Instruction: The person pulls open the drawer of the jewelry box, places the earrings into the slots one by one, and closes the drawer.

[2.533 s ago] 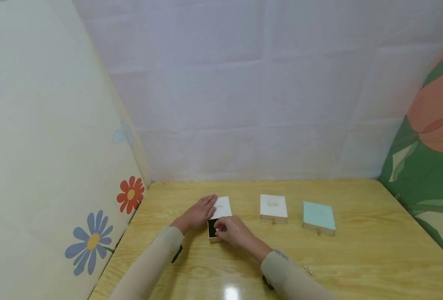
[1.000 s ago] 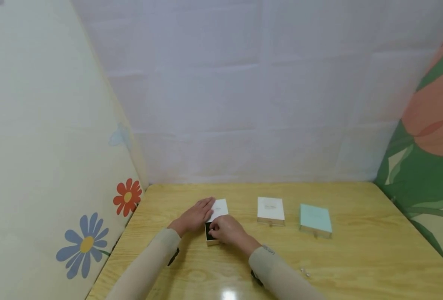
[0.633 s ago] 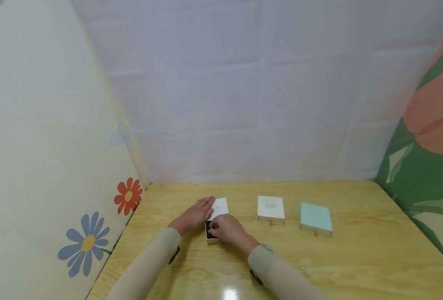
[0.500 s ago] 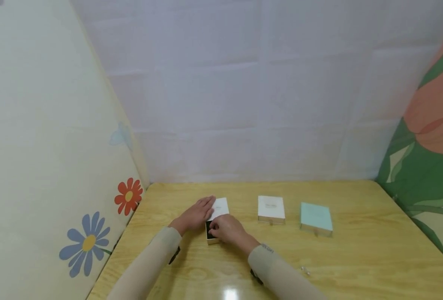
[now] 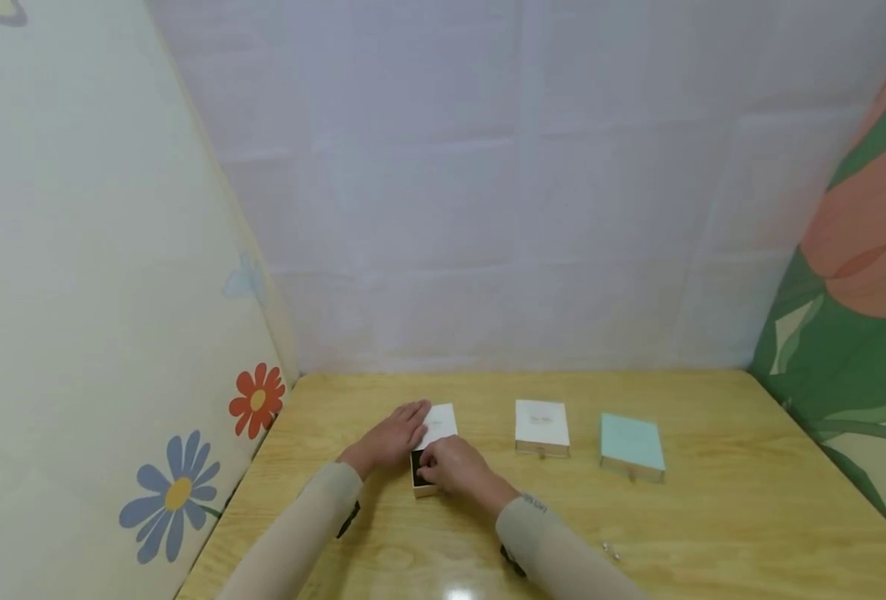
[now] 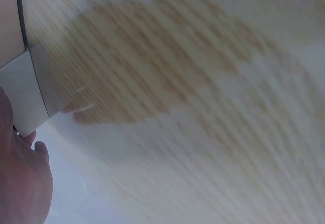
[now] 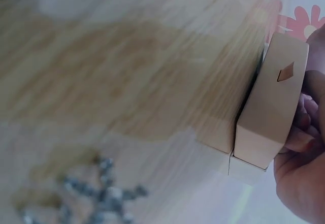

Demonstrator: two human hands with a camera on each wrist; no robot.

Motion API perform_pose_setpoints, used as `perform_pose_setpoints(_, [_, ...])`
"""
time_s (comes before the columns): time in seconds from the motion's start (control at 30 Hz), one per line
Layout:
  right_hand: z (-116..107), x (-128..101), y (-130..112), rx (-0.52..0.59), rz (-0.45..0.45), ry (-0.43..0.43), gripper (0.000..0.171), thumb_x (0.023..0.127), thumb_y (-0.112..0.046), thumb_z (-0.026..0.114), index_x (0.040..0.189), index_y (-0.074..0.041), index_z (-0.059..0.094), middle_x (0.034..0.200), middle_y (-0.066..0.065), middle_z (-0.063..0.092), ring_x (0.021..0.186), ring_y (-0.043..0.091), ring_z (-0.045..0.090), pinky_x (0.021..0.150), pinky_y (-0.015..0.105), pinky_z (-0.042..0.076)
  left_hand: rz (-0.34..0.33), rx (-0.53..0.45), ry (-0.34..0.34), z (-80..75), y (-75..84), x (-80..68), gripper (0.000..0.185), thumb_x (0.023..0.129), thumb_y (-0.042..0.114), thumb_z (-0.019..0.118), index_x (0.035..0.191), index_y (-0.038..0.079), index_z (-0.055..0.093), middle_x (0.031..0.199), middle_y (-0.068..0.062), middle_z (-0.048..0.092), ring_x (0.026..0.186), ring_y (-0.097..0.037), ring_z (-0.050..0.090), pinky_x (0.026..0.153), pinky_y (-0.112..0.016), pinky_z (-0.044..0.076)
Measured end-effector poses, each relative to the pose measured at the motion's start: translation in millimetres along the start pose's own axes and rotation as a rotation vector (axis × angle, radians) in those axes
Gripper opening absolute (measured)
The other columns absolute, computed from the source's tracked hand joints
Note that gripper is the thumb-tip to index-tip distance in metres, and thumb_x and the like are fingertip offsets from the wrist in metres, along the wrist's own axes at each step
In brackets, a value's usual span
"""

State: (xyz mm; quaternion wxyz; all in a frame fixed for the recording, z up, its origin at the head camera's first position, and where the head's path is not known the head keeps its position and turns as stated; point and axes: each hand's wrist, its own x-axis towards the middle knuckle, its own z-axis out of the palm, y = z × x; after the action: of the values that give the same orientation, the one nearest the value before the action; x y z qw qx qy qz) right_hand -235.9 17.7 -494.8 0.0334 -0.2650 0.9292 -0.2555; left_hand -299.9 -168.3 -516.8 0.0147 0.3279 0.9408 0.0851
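A white box point(image 5: 440, 423) with its black-lined drawer point(image 5: 423, 492) pulled out lies on the wooden table. My left hand point(image 5: 388, 435) rests along the left side of its lid, fingers stretched over the top. The fingers of my right hand point(image 5: 458, 465) are curled down into the drawer, pinched together at the black lining; they largely hide the small shiny piece of jewellery between them. In the right wrist view the drawer's pale front point(image 7: 269, 107) shows a small ribbon tab, with the right hand behind it. The left wrist view shows the box's side point(image 6: 25, 89) beside the left fingers.
To the right stand another white box point(image 5: 542, 423) and a mint-green box point(image 5: 632, 442), both with drawers pushed in. Small sparkly jewellery pieces point(image 5: 611, 551) lie on the table point(image 5: 713, 517), right of the right forearm. A white cloth backdrop point(image 5: 412, 208) hangs behind.
The right fingertips have sunk slightly into the drawer; the shiny bit seen between them earlier is now mostly covered. The left hand stays on the box. The head view has shifted slightly.
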Motion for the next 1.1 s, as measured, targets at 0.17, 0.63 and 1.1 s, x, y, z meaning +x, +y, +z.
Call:
perform_pose_setpoints(0.17, [2,-1,-2,0.036,-0.009,0.025,0.013,0.092,-0.023,0.076,0.096,-0.012,0.081,0.084,-0.006,0.074,0.068,0.001,0.059,0.064,0.02,0.052,0.0,0.045,0.0,5.1,-3.0,0.8,0.057,0.114,0.033,0.024,0.161,0.0,0.021,0.166,-0.017,0.025,0.152,-0.035,0.026,0.122,-0.048,0.028])
perform_pose_setpoints(0.63, [-4,0,-2,0.016,0.03,-0.001,0.009,0.091,-0.016,0.076,0.094,-0.008,0.078,0.085,-0.002,0.074,0.072,0.007,0.064,0.068,0.024,0.055,-0.002,0.013,-0.002,-1.4,0.8,-0.4,0.058,0.113,0.032,0.026,0.161,0.001,0.019,0.167,-0.017,0.023,0.152,-0.035,0.024,0.124,-0.048,0.025])
perform_pose_setpoints(1.1, [-10,1,-8,-0.057,0.097,-0.049,0.01,0.091,-0.018,0.075,0.095,-0.011,0.08,0.09,-0.001,0.076,0.081,0.013,0.069,0.079,0.033,0.059,-0.026,0.02,-0.019,-5.1,3.5,-0.5,0.058,0.113,0.033,0.026,0.161,0.003,0.02,0.167,-0.014,0.024,0.152,-0.033,0.025,0.123,-0.046,0.026])
